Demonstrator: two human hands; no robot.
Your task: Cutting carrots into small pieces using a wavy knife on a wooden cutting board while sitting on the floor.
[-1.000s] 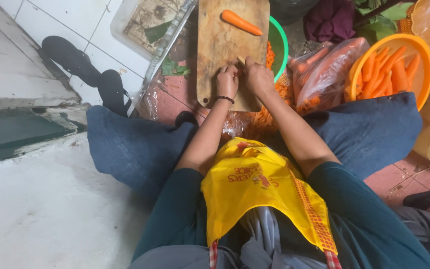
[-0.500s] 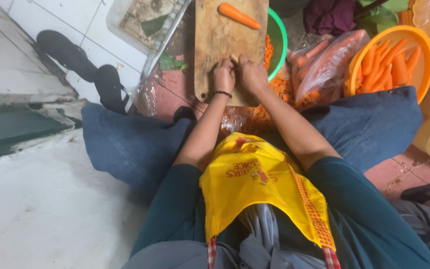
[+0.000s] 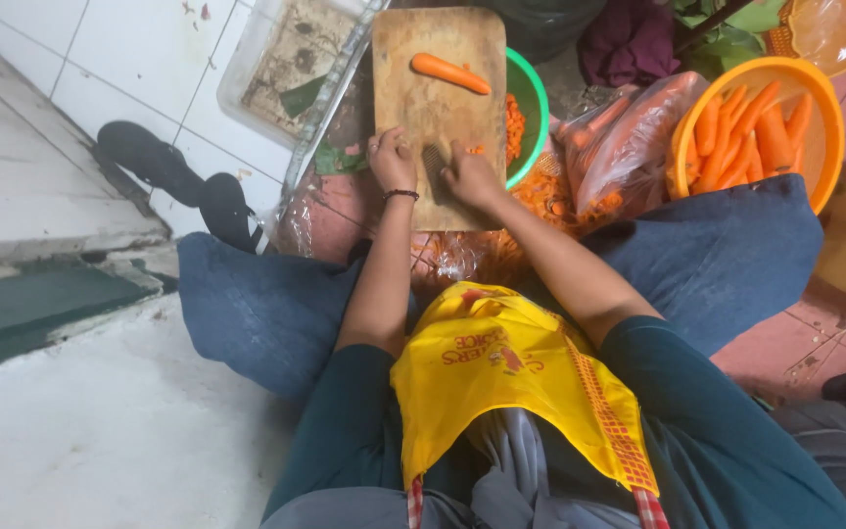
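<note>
A wooden cutting board (image 3: 438, 93) lies on the floor in front of my crossed legs. One whole peeled carrot (image 3: 450, 72) rests at its far end. My left hand (image 3: 393, 159) sits on the near end with its fingers curled; what is under it is hidden. My right hand (image 3: 474, 176) is beside it, closed on a knife whose dark blade (image 3: 434, 163) lies between the two hands. A small orange carrot bit (image 3: 478, 150) shows by my right fingers.
A green bowl (image 3: 533, 93) of cut carrot touches the board's right edge. Further right are clear bags of carrots (image 3: 624, 132) and an orange basin (image 3: 829, 118) of peeled carrots. A clear tray (image 3: 247, 83) and dark sandals (image 3: 178, 181) lie to the left.
My hands have drawn slightly apart at the near end of the board, and the dark blade now shows between them. The whole carrot has not moved.
</note>
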